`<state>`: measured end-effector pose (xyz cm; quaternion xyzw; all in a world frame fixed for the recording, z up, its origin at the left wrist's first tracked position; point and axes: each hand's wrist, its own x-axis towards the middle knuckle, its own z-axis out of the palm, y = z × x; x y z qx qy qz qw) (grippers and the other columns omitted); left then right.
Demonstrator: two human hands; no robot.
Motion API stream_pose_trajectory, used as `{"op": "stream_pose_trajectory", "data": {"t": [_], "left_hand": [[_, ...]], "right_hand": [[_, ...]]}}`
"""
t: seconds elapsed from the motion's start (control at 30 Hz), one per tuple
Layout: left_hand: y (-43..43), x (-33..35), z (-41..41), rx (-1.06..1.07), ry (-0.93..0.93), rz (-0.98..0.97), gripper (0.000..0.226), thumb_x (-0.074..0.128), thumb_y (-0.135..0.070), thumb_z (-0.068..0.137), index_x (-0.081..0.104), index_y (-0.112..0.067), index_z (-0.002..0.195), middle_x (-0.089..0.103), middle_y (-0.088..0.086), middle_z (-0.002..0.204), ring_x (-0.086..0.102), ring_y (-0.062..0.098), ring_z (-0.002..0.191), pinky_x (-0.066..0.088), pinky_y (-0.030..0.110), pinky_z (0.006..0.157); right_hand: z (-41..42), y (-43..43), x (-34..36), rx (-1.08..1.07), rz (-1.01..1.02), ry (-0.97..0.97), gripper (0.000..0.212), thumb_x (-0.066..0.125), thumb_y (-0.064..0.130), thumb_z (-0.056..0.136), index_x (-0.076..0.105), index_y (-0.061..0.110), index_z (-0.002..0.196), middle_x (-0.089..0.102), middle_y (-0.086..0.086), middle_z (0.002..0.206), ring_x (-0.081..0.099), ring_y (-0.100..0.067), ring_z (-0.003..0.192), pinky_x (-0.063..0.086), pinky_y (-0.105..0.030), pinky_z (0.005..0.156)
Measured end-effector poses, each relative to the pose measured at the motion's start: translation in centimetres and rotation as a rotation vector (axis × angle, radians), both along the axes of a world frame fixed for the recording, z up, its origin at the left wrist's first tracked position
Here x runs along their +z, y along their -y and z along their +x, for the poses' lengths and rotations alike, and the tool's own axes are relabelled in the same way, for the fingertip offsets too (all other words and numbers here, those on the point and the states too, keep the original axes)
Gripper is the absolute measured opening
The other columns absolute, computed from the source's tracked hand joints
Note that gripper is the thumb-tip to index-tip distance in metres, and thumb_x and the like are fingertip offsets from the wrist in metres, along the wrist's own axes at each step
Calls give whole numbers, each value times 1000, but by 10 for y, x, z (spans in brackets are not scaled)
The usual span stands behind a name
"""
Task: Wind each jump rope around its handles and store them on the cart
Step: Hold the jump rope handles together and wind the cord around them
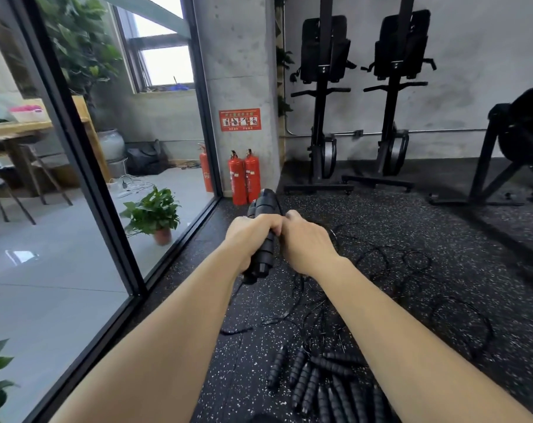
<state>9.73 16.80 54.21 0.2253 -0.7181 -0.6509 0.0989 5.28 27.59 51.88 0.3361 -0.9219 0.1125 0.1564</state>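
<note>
The left hand (253, 236) clamps paired handles (263, 236) above the floor (442, 239), while the right hand (305, 242), touching it, pinches the rope (381, 254): keep each turn taut and adjacent, feeding slack from the tangle ahead.

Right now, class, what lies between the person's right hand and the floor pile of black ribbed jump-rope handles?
Head view: tangled black rope cords lie on the speckled rubber floor between right hand and handle pile.

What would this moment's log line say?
left hand: grips handle pair | right hand: curled beside it, hold unclear | loose ropes: tangled on floor
</note>
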Motion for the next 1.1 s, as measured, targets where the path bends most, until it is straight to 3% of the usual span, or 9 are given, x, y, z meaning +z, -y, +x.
{"op": "stream_pose_trajectory", "data": {"t": [0.13,0.2,0.37,0.5,0.6,0.7,0.83,0.97,1.1], "left_hand": [[1,-2,0,-65,27,50,30,62,-15,51,61,-5,79,55,10,71,50,23,55,45,26,49],[-3,2,4,-116,28,68,11,59,-10,62,64,-8,72,57,11,70,52,21,51,44,23,49],[-8,8,9,-250,66,134,15,49,-4,78,56,-7,65,54,6,57,52,20,50,42,17,42],[-12,7,7,-245,89,91,6,55,-10,64,61,-10,62,51,7,62,45,17,46,39,18,48],[-9,2,5,-170,82,7,22,59,-15,49,63,-9,70,53,9,69,44,18,49,41,20,51],[4,-3,7,-91,71,-109,30,62,-13,54,56,-6,83,53,10,72,46,19,50,43,22,47],[23,-9,14,-66,102,-181,32,61,-15,53,53,-7,82,51,8,70,45,18,49,44,23,46],[34,-10,18,-87,109,-145,32,61,-15,53,53,-8,82,52,9,69,46,19,53,43,22,50],[36,-8,20,-140,92,-179,29,60,-14,48,50,-9,76,52,8,64,47,19,52,41,22,51]], "right_hand": [[7,-6,3,8,-10,-4,22,47,12,95,52,11,116,46,-10,112,59,-36,91,30,-37,64],[9,-8,0,-19,43,-47,26,46,16,96,49,10,121,46,-10,119,60,-35,96,31,-36,64],[10,-15,-6,-67,129,-104,26,43,20,98,46,9,122,44,-8,124,61,-29,100,37,-35,64],[11,-20,-10,-54,192,-165,27,38,16,98,44,11,124,44,-7,123,62,-28,96,34,-35,61],[6,-21,-6,-6,-15,74,28,44,13,96,44,12,124,43,-7,123,61,-33,93,37,-38,63],[-2,-29,9,62,-663,627,36,40,2,95,46,13,129,51,-8,123,66,-23,76,48,-30,52],[-6,-58,36,1,-1301,1156,28,35,-4,97,59,-2,112,66,-18,94,53,-7,39,31,-13,31],[-13,-69,29,-113,-1271,1122,22,42,7,98,63,4,92,69,-11,84,39,-3,33,23,-14,30],[-6,-58,18,-51,-1028,1099,34,56,37,95,71,5,92,74,-8,87,50,-8,47,30,-18,40]]}}
